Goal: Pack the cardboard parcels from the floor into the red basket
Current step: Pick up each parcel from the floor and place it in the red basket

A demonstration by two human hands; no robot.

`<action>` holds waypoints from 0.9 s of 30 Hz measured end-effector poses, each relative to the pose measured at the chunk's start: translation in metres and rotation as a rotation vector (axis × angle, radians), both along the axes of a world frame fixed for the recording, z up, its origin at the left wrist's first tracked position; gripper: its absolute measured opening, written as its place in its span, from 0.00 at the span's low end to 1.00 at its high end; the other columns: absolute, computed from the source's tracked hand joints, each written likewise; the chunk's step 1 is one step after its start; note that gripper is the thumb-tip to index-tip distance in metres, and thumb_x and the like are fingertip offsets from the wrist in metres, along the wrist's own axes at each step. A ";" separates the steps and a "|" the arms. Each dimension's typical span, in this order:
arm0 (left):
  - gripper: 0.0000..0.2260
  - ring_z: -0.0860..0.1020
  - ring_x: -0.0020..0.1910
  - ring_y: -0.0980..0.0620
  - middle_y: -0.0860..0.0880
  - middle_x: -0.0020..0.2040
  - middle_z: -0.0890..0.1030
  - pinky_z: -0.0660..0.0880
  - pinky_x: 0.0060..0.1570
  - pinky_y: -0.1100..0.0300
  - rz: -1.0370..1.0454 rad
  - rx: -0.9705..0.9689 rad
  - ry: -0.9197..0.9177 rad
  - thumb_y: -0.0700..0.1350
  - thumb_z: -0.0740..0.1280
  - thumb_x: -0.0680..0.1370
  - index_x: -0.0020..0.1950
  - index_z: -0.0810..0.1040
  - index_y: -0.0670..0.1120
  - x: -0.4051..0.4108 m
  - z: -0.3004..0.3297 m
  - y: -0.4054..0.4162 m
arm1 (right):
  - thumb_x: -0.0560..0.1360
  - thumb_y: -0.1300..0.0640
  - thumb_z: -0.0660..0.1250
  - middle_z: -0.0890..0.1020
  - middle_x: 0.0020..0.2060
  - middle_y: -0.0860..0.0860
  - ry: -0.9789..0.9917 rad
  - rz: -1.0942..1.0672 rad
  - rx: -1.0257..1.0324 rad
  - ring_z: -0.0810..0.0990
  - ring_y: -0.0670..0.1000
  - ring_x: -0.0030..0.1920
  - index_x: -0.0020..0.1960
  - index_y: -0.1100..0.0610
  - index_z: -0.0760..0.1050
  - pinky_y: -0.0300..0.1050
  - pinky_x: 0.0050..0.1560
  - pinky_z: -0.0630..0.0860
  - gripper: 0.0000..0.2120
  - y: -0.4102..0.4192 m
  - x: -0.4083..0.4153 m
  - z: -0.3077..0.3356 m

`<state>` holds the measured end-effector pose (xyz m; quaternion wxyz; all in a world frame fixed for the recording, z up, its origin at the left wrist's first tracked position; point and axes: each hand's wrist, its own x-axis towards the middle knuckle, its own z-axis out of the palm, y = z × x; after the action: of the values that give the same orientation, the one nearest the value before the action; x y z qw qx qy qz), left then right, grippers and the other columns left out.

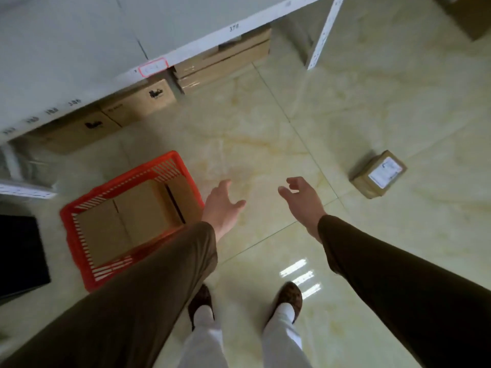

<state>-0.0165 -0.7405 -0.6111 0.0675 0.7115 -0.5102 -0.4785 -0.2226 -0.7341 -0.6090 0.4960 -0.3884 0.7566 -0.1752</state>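
Observation:
The red basket (79, 216) stands on the tiled floor at the left, with cardboard parcels (140, 211) lying inside it. One small cardboard parcel (378, 174) with a white label lies on the floor at the right. My left hand (221, 205) hovers just right of the basket, fingers relaxed and holding nothing. Above the bare floor between basket and parcel, my right hand (303, 197) is empty with loosely curled fingers, a good way left of the small parcel.
A white shelf unit (186, 53) runs across the top left, with brown boxes (138, 102) stored under it. A black object (21, 256) stands at the far left. Another brown box (470, 17) sits top right. My feet (247, 301) are below the hands.

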 end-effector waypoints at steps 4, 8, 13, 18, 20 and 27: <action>0.32 0.70 0.71 0.45 0.45 0.73 0.71 0.68 0.70 0.50 -0.028 0.014 0.047 0.51 0.70 0.79 0.80 0.61 0.50 -0.061 -0.006 -0.008 | 0.81 0.47 0.66 0.78 0.66 0.52 0.037 -0.030 0.018 0.76 0.52 0.60 0.71 0.55 0.72 0.48 0.59 0.72 0.22 -0.003 -0.057 -0.002; 0.31 0.70 0.72 0.47 0.47 0.75 0.70 0.68 0.70 0.51 -0.070 0.030 0.076 0.51 0.71 0.79 0.79 0.62 0.51 -0.109 -0.011 -0.023 | 0.81 0.46 0.65 0.78 0.66 0.53 0.049 -0.047 0.057 0.77 0.53 0.61 0.71 0.55 0.72 0.48 0.61 0.72 0.22 -0.009 -0.096 -0.010; 0.31 0.70 0.72 0.48 0.47 0.75 0.70 0.68 0.70 0.53 -0.110 0.043 0.102 0.49 0.71 0.79 0.79 0.62 0.51 -0.151 -0.015 -0.048 | 0.81 0.44 0.64 0.79 0.66 0.53 0.081 -0.048 0.071 0.78 0.55 0.64 0.71 0.56 0.73 0.52 0.66 0.74 0.23 -0.026 -0.146 -0.017; 0.30 0.71 0.72 0.48 0.47 0.74 0.71 0.69 0.70 0.53 -0.178 0.051 0.066 0.50 0.70 0.80 0.79 0.63 0.50 -0.201 -0.016 -0.066 | 0.82 0.43 0.62 0.79 0.65 0.53 0.059 -0.105 0.070 0.77 0.53 0.61 0.70 0.57 0.74 0.51 0.65 0.73 0.23 -0.035 -0.201 -0.024; 0.30 0.71 0.72 0.48 0.48 0.75 0.71 0.69 0.70 0.54 -0.183 0.050 0.062 0.51 0.70 0.79 0.79 0.63 0.50 -0.231 -0.019 -0.070 | 0.82 0.43 0.62 0.79 0.65 0.54 0.057 -0.098 0.071 0.77 0.54 0.63 0.70 0.57 0.74 0.53 0.67 0.73 0.23 -0.035 -0.228 -0.030; 0.30 0.71 0.71 0.49 0.47 0.74 0.71 0.68 0.68 0.56 -0.142 0.051 0.081 0.51 0.70 0.79 0.79 0.63 0.49 -0.348 -0.042 -0.070 | 0.82 0.43 0.61 0.80 0.64 0.57 0.032 -0.037 0.088 0.79 0.59 0.64 0.70 0.58 0.73 0.50 0.63 0.74 0.23 -0.043 -0.336 -0.050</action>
<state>-0.3648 -0.8110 -0.6530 0.0359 0.6549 -0.5441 -0.5233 -0.5586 -0.7775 -0.6592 0.4971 -0.3550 0.7784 -0.1448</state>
